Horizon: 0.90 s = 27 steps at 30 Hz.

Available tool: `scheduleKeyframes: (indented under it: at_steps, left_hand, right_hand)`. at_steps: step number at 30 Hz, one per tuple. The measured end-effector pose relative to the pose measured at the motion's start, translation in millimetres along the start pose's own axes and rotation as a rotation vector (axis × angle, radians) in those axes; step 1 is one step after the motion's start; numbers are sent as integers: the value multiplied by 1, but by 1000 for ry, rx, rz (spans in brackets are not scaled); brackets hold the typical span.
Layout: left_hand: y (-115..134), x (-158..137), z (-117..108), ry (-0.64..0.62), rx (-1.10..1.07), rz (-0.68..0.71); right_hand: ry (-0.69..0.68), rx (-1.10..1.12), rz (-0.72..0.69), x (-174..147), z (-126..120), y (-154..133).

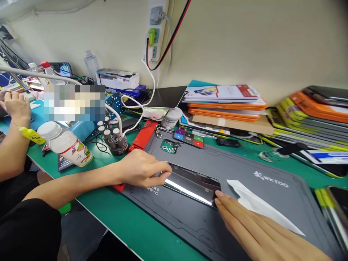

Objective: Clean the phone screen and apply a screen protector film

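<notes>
A glossy black phone (194, 185) lies flat, its dark glass face up, on a grey work mat (174, 221). My left hand (144, 168) is closed at its left end, thumb and index finger pinching the edge there. At the opposite end, my right hand (255, 224) lies with fingers stretched out, the tips touching the phone's right edge. A torn white paper sheet (261, 204) rests on the mat beside my right hand, partly hidden by it. Small metal parts (169, 146) sit in the mat's recess behind the phone.
Behind the mat stand a remote-like colour-keyed device (189, 138), a white jar (172, 117) and stacked boxes (223, 94). Several phone packs (301, 119) pile up at right. Left are a screwdriver holder (116, 145) and a bottle (67, 145). Another person's hand (17, 105) is farther left.
</notes>
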<state>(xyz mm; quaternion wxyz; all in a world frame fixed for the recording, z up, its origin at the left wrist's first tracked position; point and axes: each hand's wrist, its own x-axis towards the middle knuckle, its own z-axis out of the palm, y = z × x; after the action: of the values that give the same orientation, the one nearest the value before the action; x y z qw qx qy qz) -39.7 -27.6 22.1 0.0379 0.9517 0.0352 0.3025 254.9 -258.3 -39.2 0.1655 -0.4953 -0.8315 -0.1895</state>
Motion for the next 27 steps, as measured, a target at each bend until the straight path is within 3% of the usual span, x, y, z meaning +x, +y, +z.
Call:
scheduleKeyframes:
  at_steps: [6,11,15,27]
  left_hand:
    - [-5,7,-2,-218,-88,-25]
    - [-7,9,-3,-365,-184,14]
    - [-10,9,-3,-402,-199,-20]
    - [-17,10,0,-416,-208,-16]
  right_hand:
    - [17,-90,-89,7,2,0]
    - [21,-191,-224,33,-17,1]
    - [44,-212,-115,45,-27,-5]
    - [8,-188,-76,47,-29,-6]
